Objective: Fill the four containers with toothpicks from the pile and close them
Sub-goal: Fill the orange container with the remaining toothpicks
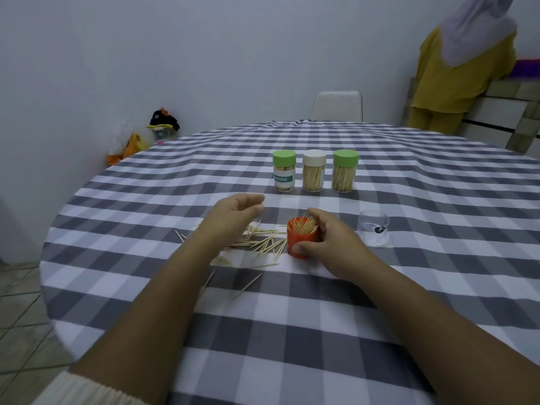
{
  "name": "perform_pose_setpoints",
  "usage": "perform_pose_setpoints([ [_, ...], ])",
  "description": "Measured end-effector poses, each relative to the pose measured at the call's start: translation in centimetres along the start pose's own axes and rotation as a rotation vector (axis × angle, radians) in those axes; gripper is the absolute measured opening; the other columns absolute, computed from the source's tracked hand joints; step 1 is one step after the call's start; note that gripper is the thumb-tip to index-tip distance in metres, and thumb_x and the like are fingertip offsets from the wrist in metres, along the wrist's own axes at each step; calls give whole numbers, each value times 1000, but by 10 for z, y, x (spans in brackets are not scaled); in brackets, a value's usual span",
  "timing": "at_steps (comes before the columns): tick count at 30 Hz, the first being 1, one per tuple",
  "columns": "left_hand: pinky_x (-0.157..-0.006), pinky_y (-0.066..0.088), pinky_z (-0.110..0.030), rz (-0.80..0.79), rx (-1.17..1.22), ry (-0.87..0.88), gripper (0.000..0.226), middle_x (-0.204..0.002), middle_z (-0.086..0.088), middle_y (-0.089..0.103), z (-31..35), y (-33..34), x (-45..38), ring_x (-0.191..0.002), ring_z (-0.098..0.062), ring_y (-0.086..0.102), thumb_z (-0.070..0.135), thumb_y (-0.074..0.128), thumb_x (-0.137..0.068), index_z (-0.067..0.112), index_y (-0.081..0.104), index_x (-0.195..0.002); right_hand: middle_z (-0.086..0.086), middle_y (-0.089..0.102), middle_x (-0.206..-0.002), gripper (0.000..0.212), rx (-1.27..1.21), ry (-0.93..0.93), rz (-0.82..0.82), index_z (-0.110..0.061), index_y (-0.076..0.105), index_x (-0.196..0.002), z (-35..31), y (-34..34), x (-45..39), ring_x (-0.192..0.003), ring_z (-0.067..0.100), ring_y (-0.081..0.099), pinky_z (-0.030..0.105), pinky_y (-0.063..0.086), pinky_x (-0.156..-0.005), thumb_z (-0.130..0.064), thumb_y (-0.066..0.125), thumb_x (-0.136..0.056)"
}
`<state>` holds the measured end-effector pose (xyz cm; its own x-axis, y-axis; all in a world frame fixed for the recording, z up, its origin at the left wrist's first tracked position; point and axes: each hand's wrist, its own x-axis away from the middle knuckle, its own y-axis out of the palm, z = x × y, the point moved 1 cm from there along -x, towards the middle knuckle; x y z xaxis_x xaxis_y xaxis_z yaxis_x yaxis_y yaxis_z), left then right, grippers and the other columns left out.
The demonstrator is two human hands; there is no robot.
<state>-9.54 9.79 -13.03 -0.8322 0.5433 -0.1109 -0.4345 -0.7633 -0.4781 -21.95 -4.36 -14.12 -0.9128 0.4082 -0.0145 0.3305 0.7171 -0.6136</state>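
An orange container [301,239] stands in the middle of the table with toothpicks sticking out of its open top. My right hand [333,241] wraps around it, thumb in front and fingers behind. Left of it lies a loose pile of toothpicks [260,242]. My left hand [233,214] hovers over the pile with its fingers curled; I cannot see whether it holds any toothpicks. Farther back stand three closed, filled containers: one with a green lid and a label [284,171], one with a white lid [313,170], one with a green lid [345,170].
A clear plastic cup-shaped piece [374,228] sits upside down to the right of the orange container. A grey-and-white checked cloth [292,346] covers the round table. A white chair [336,106] stands at the far side. A person in yellow [455,74] stands at the back right.
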Motion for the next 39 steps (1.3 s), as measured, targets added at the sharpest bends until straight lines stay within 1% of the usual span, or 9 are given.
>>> perform_pose_setpoints([
  [2, -89, 42, -28, -148, -326, -61, 50, -142, 0, 47, -10, -19, -4, -114, -16, 51, 30, 58, -93, 34, 43, -140, -1, 36, -148, 80, -1, -2, -12, -26, 25, -148, 0, 1, 0, -130, 19, 40, 29, 38, -100, -24, 71, -82],
  [4, -89, 40, -27, -279, -566, -94, 66, -147, -1, 40, -17, -33, -6, -116, -18, 48, 32, 63, -89, 37, 31, -146, -1, 36, -148, 79, 4, -8, -21, -26, 25, -148, 0, 3, 0, -131, 19, 39, 30, 39, -100, -24, 70, -83],
  [6, -86, 38, -25, -355, -664, -125, 76, -145, -4, 40, -20, -39, -7, -108, -16, 47, 29, 66, -87, 33, 23, -149, -1, 36, -148, 79, 5, -15, -29, -26, 24, -148, 0, 5, -1, -131, 19, 39, 30, 39, -100, -24, 70, -83],
  [8, -85, 37, -25, -368, -723, -125, 79, -143, -5, 43, -21, -39, -9, -104, -14, 44, 29, 66, -87, 29, 20, -151, -1, 36, -148, 80, 4, -23, -40, -26, 24, -148, -2, 8, 0, -131, 19, 39, 31, 40, -101, -24, 70, -83],
  [15, -79, 45, -26, -279, -963, 3, 51, -117, -7, 59, -24, -27, -14, -92, -19, 56, 22, 51, -94, 19, 38, -144, -1, 35, -149, 81, 4, -37, -54, -26, 20, -149, -4, 11, 3, -132, 19, 39, 30, 41, -100, -23, 69, -84],
  [19, -101, 41, -32, -208, -1054, 41, 49, -136, -10, 50, -25, -15, -14, -119, -25, 50, 15, 46, -97, 14, 36, -145, -1, 35, -149, 81, 12, -38, -58, -26, 20, -149, -5, 12, 3, -132, 20, 39, 31, 41, -101, -23, 69, -84],
  [24, -92, 46, -32, -140, -1153, 75, 39, -121, -10, 59, -30, -2, -14, -107, -25, 57, 9, 48, -95, 16, 50, -133, -1, 33, -150, 81, 31, -35, -62, -27, 19, -149, -6, 12, 4, -133, 21, 38, 32, 40, -102, -24, 68, -84],
  [30, -84, 44, -28, -56, -1178, 124, 32, -119, -10, 57, -30, 10, -10, -104, -24, 57, 10, 54, -92, 10, 56, -124, 0, 32, -150, 82, 59, -25, -65, -28, 17, -149, -7, 10, 4, -133, 22, 38, 34, 40, -103, -25, 68, -85],
  [39, -85, 47, -30, 14, -1102, 120, 26, -112, -9, 56, -28, 8, -7, -97, -25, 57, 6, 51, -93, 11, 62, -116, 1, 33, -150, 81, 94, -10, -25, -27, 18, -149, -5, 0, 4, -133, 22, 38, 33, 39, -103, -26, 67, -86],
])
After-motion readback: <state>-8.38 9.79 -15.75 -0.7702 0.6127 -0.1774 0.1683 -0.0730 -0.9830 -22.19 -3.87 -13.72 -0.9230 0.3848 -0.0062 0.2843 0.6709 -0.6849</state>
